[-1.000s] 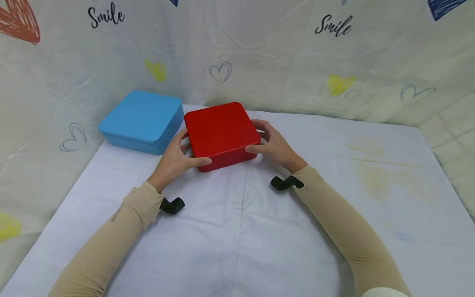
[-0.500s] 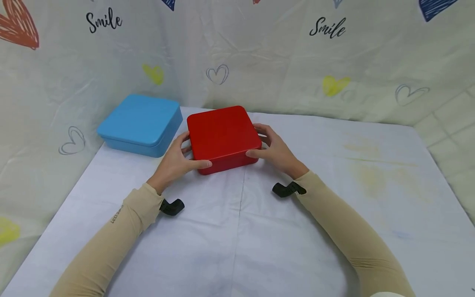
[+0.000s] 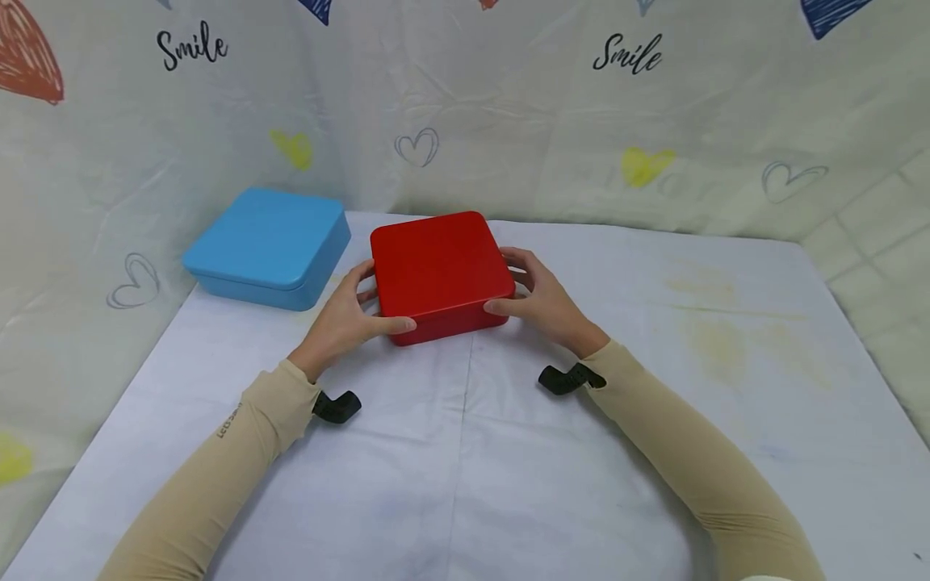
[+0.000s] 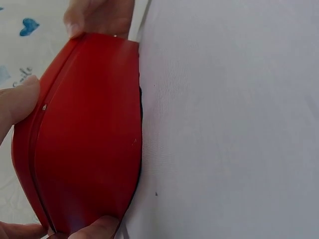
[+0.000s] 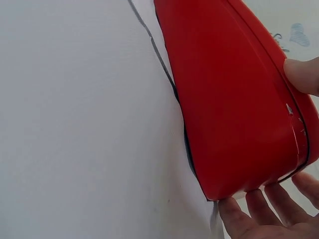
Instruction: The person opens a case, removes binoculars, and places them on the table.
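A red box (image 3: 441, 265) with rounded corners and a fitted lid sits at the back middle of the table, slightly turned. My left hand (image 3: 345, 324) grips its left side, thumb on the front corner and fingers round the side. On the opposite side my right hand (image 3: 550, 308) holds it with thumb at the front right corner. The left wrist view shows a seam below the lid of the red box (image 4: 92, 129). Small chips mark that seam on the red box (image 5: 232, 104) in the right wrist view, where several fingertips press its end.
A similar blue box (image 3: 267, 242), lid on, stands at the back left, a small gap from the red one. White cloth covers the table (image 3: 407, 468). A backdrop (image 3: 508, 113) with hearts and lettering rises behind the table and along its left side.
The red box has shifted slightly to the right between both hands, widening its gap from the blue box. The head view has also drifted a little. Both hands keep their hold.
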